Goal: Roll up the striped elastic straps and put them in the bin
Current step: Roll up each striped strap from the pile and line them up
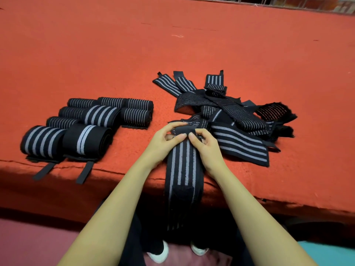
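- A pair of white shoes (pixel 161 254) shows at the bottom of the view, between the person's bare forearms.
- A black striped elastic strap (pixel 182 169) with grey lines hangs over the near edge of the red-covered table (pixel 115 54); its top end lies on the table, folded over into a short first turn.
- The left hand (pixel 163 144) and right hand (pixel 208 148) both have their fingers curled, and each pinches that folded end between thumb and fingertips, one at each side.
- To the left, several rolled straps (pixel 86 123) lie side by side in rows; the two nearest have black tabs hanging over the table edge.
- Just beyond and right of the hands, a pile of loose straps (pixel 230 112) lies criss-crossed and unrolled.
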The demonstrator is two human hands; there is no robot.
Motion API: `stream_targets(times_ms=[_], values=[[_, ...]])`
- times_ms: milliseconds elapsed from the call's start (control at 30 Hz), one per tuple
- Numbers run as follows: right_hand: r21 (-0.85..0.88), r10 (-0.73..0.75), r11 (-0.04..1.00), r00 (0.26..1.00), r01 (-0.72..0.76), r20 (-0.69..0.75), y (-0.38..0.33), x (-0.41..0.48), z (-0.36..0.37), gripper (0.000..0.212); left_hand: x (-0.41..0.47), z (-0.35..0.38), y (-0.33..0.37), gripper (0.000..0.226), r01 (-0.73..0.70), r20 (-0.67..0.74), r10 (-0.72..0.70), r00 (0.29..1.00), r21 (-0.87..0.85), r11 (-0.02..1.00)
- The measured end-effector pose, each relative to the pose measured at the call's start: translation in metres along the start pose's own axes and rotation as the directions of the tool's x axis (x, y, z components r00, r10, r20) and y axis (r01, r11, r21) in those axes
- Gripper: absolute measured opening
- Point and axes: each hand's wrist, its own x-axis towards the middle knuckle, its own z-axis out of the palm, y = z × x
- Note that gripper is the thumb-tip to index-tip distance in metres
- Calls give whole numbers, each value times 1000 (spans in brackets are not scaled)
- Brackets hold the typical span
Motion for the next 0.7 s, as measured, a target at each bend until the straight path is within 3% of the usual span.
stream_targets(times_ms=[133,333,533,700], values=[[-105,-15,994,1000,13,-20,-1,1,2,14,-1,-2,-1,34,-34,-45,34,998,7,999],[34,34,999,999,-35,21,-11,-3,4,49,-5,-1,-1,42,-30,-64,29,998,-9,1000],[69,84,994,996,-87,42,-6,-4,-2,32,-7,1,1,41,-38,-50,40,998,34,999],[28,65,997,997,-66,40,-3,-4,-2,47,-2,1,0,29,78,-9,-80,997,-131,988]])
